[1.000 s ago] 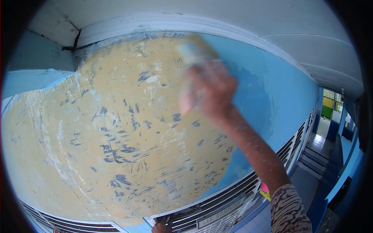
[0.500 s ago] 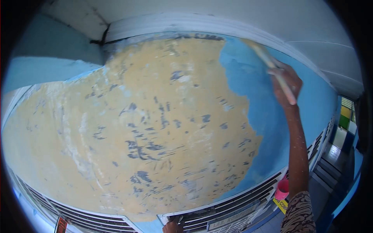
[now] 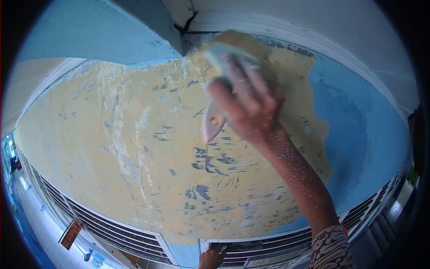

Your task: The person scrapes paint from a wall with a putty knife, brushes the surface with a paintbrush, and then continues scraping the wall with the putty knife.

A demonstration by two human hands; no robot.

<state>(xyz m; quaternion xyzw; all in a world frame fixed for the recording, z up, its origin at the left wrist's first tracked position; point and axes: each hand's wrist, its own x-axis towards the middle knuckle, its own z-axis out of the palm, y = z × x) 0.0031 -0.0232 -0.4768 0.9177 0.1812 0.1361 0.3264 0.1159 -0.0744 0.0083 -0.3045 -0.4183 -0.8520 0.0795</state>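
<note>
My right hand (image 3: 255, 98) is wrapped round the pale handle of a wide brush (image 3: 237, 42), near the top of the wall. The brush is blurred; its handle end with a small hole points down and left. Behind it the wall (image 3: 170, 143) shows tan with dark chipped marks and whitish streaks, and blue paint (image 3: 349, 121) covers its right side. Low in the view, my left hand (image 3: 210, 259) is closed at the window louvres' frame, beside a small dark object that I cannot make out clearly.
A blue beam (image 3: 116, 36) juts out at the upper left, below the white ceiling (image 3: 286, 22). Louvred windows (image 3: 121, 242) run along the bottom. An orange-lettered sign (image 3: 70, 234) hangs at the lower left, above a tiled floor.
My right hand and the brush have moved left from the blue area to the tan area, the brush now showing its broad side. The view has shifted left. My left hand remains at the louvres.
</note>
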